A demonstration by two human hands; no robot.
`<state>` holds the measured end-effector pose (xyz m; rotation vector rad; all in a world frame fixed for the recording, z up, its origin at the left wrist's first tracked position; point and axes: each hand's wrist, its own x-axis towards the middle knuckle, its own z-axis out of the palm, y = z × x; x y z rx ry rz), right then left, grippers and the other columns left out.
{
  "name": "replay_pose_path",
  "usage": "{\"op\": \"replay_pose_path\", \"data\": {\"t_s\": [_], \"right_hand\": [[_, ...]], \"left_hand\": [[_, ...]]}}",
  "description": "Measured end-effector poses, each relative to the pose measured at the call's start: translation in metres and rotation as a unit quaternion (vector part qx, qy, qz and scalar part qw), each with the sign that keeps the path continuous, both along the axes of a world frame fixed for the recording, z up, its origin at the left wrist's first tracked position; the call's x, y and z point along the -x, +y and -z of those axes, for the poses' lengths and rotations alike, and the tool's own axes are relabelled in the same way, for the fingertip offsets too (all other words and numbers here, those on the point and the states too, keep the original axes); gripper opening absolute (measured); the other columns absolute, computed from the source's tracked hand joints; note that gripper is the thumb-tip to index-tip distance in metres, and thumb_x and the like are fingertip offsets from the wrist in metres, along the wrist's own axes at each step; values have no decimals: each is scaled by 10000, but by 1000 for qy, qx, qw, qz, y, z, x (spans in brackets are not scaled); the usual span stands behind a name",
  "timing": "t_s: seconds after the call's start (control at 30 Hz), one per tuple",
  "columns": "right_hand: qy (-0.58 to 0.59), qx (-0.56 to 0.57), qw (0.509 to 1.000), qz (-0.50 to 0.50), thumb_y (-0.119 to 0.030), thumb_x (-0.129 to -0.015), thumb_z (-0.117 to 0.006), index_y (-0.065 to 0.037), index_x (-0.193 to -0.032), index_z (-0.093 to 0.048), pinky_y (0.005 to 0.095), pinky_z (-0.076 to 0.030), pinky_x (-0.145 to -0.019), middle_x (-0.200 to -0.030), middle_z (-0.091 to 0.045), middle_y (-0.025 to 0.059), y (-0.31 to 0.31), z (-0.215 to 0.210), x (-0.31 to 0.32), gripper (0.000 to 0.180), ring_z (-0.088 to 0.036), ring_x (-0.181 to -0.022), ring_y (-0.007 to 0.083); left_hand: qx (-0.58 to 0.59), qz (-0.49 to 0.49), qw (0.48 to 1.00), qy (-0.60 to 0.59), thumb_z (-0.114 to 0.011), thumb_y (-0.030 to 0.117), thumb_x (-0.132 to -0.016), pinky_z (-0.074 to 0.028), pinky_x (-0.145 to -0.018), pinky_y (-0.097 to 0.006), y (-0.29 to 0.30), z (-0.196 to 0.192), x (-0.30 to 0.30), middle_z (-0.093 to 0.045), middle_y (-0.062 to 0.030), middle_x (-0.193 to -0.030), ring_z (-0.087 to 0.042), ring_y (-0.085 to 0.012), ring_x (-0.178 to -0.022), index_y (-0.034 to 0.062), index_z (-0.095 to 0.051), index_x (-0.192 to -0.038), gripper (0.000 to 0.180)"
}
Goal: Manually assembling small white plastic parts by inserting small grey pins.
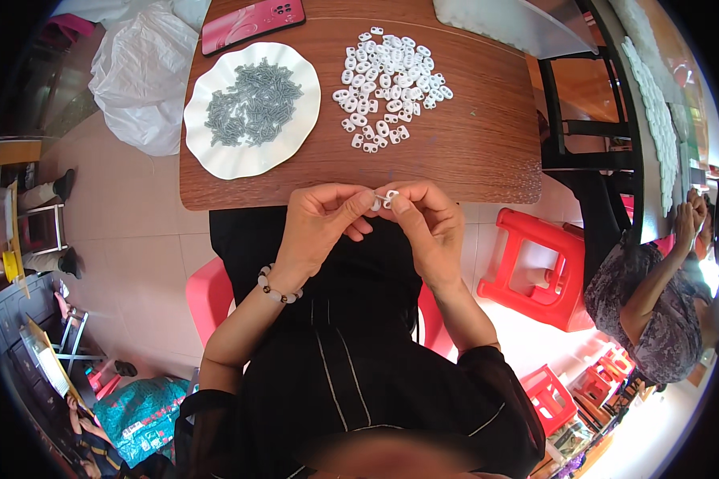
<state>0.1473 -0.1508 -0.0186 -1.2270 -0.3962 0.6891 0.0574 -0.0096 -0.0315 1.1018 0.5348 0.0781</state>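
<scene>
Via the head feed I note the right hand [431, 227] pinching a small white part [391, 196], the left hand [318, 223] pinching a half-hidden piece [375, 205] just beside it. Beyond the fingers: loose white parts [395, 72]; ahead-left, a scalloped plate [309, 100] bearing grey pieces [253, 104]; pink phone [252, 25] farthest.

Reddish-brown table [487, 144] with dark grain; pink phone [252, 26] with paler swirls at the far left corner; grey parts [256, 104] on a white plate [244, 164] by the left edge; white pieces [391, 72] toward the far edge; past the near edge, black clothing [335, 335] with pale lines, a white-and-brown bracelet [276, 294]
</scene>
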Motion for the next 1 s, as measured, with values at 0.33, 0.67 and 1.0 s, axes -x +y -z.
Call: {"op": "replay_pose_path", "data": {"t_s": [0.33,0.67,1.0], "right_hand": [[-48,8,999,0,-54,-952,-526,32,-966,-595,295,-504,-857,-1048,-644,128,-1,3,0,111,-606,-943,142],[-40,4,999,2,-22,-921,-544,23,-917,-598,284,-477,-851,-1064,-644,133,1,-3,5,70,-599,-927,134],[-47,19,999,-17,7,-904,-540,9,-855,-593,292,-477,-855,-1083,-640,164,-2,-2,3,73,-599,-945,138]], "left_hand": [[-30,-40,997,-55,-637,100,-904,-543,-714,-244,-12,-4,3,-683,-101,-974,-653,-134,-801,-30,-655,-1107,242],[97,-84,991,-34,-603,113,-927,-566,-749,-283,-13,-3,4,-668,-103,-987,-671,-165,-855,-20,-615,-1112,228],[183,-52,980,-54,-605,159,-929,-529,-719,-236,-4,4,12,-669,-61,-914,-628,-109,-767,-11,-619,-1145,275]]}}
